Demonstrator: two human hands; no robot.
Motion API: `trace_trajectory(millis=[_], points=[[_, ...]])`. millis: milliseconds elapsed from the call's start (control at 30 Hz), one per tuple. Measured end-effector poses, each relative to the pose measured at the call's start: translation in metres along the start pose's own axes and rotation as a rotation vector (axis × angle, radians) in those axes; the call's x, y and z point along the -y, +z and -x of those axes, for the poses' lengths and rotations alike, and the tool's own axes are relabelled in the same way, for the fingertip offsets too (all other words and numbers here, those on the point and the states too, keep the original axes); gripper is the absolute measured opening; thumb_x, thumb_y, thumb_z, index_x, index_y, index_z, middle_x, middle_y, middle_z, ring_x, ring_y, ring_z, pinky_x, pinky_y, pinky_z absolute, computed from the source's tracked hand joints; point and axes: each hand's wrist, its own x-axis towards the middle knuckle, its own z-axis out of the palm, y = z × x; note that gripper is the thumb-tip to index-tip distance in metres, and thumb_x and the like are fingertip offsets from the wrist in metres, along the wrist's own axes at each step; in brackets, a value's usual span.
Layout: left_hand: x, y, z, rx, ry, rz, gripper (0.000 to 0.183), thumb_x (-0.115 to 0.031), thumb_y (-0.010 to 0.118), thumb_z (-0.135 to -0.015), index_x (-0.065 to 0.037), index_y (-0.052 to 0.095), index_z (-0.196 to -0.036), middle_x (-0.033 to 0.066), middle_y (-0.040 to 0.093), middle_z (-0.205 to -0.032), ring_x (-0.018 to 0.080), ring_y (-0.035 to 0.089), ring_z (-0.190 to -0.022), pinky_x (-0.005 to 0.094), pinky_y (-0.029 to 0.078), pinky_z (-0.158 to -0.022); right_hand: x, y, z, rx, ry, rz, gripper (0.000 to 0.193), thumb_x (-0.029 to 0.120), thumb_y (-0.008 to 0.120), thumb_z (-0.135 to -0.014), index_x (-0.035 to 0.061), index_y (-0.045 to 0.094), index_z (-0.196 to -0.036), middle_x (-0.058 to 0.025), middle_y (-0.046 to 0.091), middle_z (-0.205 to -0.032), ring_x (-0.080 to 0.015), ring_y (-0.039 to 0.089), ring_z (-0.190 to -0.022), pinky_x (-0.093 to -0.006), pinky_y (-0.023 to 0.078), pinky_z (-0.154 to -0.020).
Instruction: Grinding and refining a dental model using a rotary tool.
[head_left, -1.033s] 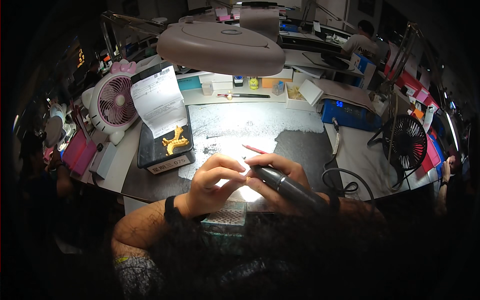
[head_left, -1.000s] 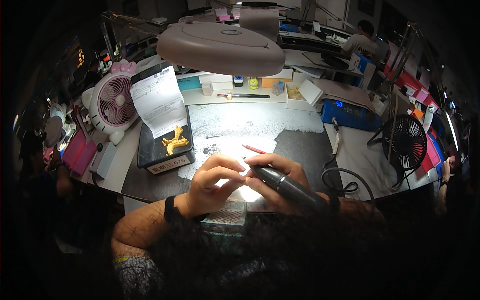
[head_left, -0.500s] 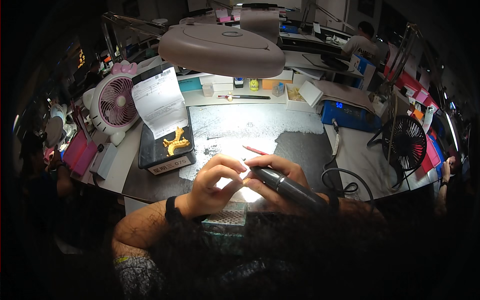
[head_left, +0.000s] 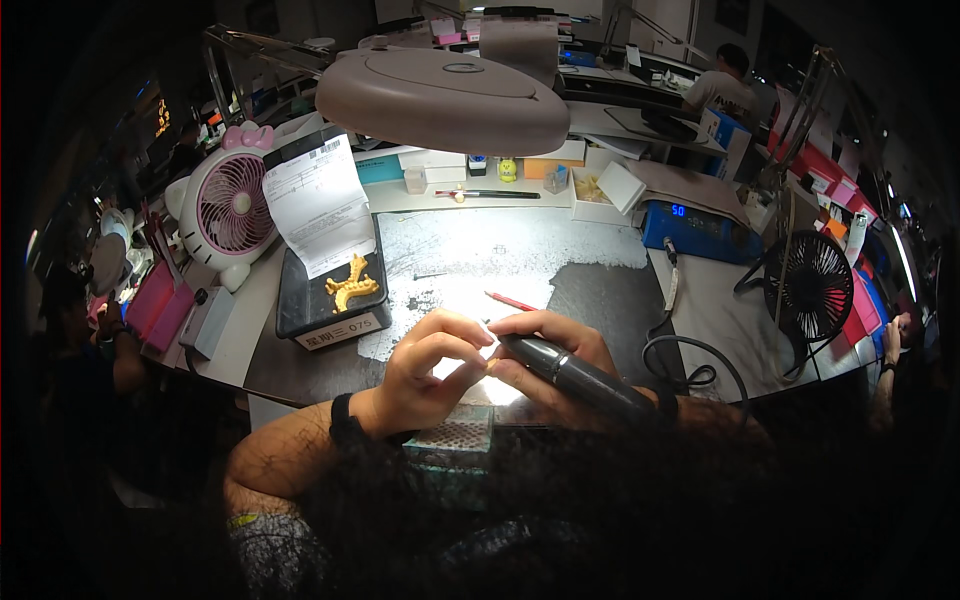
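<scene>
At the counter [head_left: 715, 320], your right hand [head_left: 582, 338] grasps the dark handpiece [head_left: 578, 380], its front end directed toward your left hand [head_left: 425, 370], which curls inward; whether that hand grasps anything cannot be determined.

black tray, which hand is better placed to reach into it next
Left, most likely: the left hand is nearer the black tray, while the right hand lies farther off and grips a dark handpiece. Whether the left holds anything is unclear.
</scene>
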Motion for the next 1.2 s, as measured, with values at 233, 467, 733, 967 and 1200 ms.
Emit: trace_trajectory(millis=[233, 467, 733, 967, 1200], points=[[0.0, -0.0003, 0.0005, -0.005, -0.009, 0.014, 0.024, 0.009, 0.072, -0.082, -0.006, 0.063, -0.097, 0.01, 0.062, -0.106, 0.0231, 0.064, -0.1, 0.0327, 0.053, -0.084, 0.0002, -0.0004, 0.0, 0.001, 0.008, 0.019, 0.033, 0.006, 0.074, -0.089, -0.0003, 0.062, -0.119, -0.0107, 0.07, -0.1, -0.0126, 0.07, -0.086, -0.0235, 0.056, -0.073], [-0.0001, -0.0014, 0.0013, 0.015, -0.011, 0.013, 0.025, 0.011, 0.071, -0.082, -0.006, 0.062, -0.099, 0.0102, 0.061, -0.105, 0.0218, 0.062, -0.099, 0.0324, 0.05, -0.084, 0.0007, 0.0, -0.001, 0.004, 0.0, 0.012, 0.032, 0.006, 0.074, -0.089, -0.0004, 0.063, -0.118, -0.0103, 0.069, -0.099, -0.0123, 0.069, -0.085, -0.0235, 0.055, -0.072], [-0.0004, -0.0011, -0.0004, -0.001, -0.006, 0.009, 0.023, 0.01, 0.072, -0.081, -0.006, 0.062, -0.095, 0.0098, 0.063, -0.106, 0.0232, 0.065, -0.098, 0.0321, 0.053, -0.084, -0.0015, -0.0007, -0.0005, 0.018, 0.001, 0.001, 0.033, 0.005, 0.073, -0.089, -0.0004, 0.062, -0.119, -0.0092, 0.069, -0.098, -0.0114, 0.068, -0.084, -0.0229, 0.055, -0.072], [-0.0039, -0.0018, -0.0016, 0.005, -0.001, -0.018, 0.026, 0.01, 0.072, -0.08, -0.005, 0.064, -0.1, 0.0095, 0.063, -0.105, 0.0229, 0.064, -0.097, 0.0322, 0.053, -0.082, 0.0013, 0.0004, 0.0007, 0.008, 0.045, -0.028, 0.034, 0.005, 0.074, -0.088, -0.0002, 0.061, -0.119, -0.0095, 0.069, -0.097, -0.0116, 0.069, -0.085, -0.0226, 0.055, -0.072], [-0.0039, -0.0021, -0.0013, -0.013, 0.052, -0.085, 0.027, 0.009, 0.074, -0.079, -0.005, 0.069, -0.101, 0.0089, 0.064, -0.103, 0.0217, 0.064, -0.093, 0.0314, 0.052, -0.078, 0.0029, -0.0005, 0.0013, -0.018, 0.023, 0.04, 0.034, 0.004, 0.074, -0.088, 0.0006, 0.061, -0.119, -0.0097, 0.07, -0.094, -0.0126, 0.07, -0.086, -0.0233, 0.056, -0.073]])
